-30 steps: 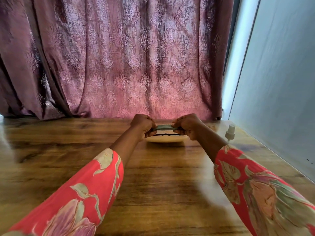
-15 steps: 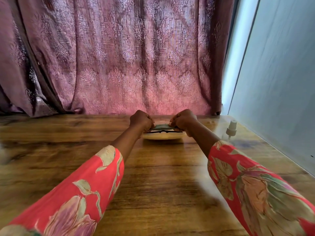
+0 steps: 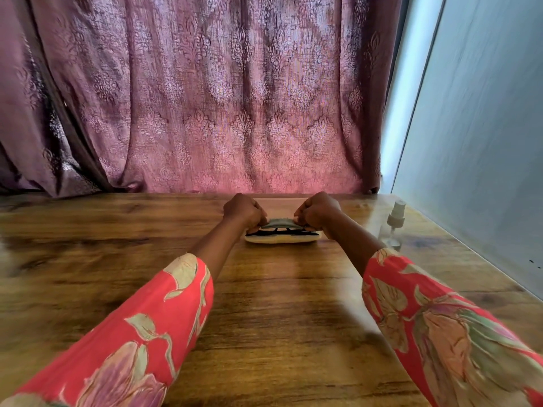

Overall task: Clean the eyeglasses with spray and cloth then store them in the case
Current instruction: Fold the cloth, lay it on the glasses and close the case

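Observation:
A cream eyeglass case [image 3: 282,239] lies open on the wooden table [image 3: 264,304], far from me at the centre. Black eyeglasses [image 3: 282,232] lie folded inside it. My left hand [image 3: 244,211] and my right hand [image 3: 318,211] are fists that each pinch one end of a folded grey cloth [image 3: 280,222]. The cloth is stretched between them just above the glasses. Whether it touches the glasses I cannot tell. A small clear spray bottle [image 3: 393,224] with a white nozzle stands upright to the right of the case.
A patterned mauve curtain [image 3: 220,98] hangs right behind the table's far edge. A pale wall [image 3: 484,142] runs along the table's right side, close to the spray bottle.
Both hands have come down a little with the cloth, so it now sits closer over the glasses in the case. The view has shifted slightly.

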